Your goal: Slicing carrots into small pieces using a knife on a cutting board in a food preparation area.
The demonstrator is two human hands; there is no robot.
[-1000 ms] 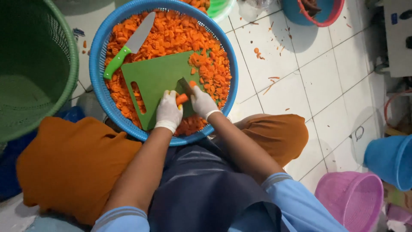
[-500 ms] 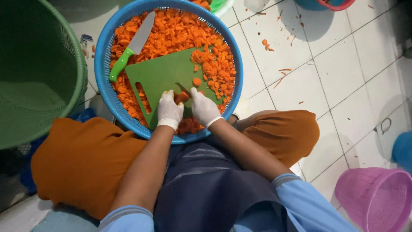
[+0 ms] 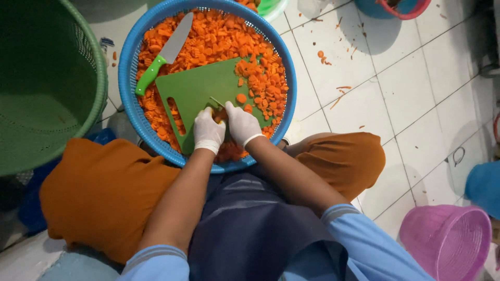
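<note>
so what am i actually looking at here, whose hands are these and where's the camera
The camera sits on a person's head and looks straight down at their lap, so the two arms are their own. Both hands wear white gloves. The left hand and right hand meet over a small carrot piece on a green cutting board. The board lies in a blue basket full of chopped carrot. A green-handled knife rests on the pile, untouched. A green basket stands to the left.
</note>
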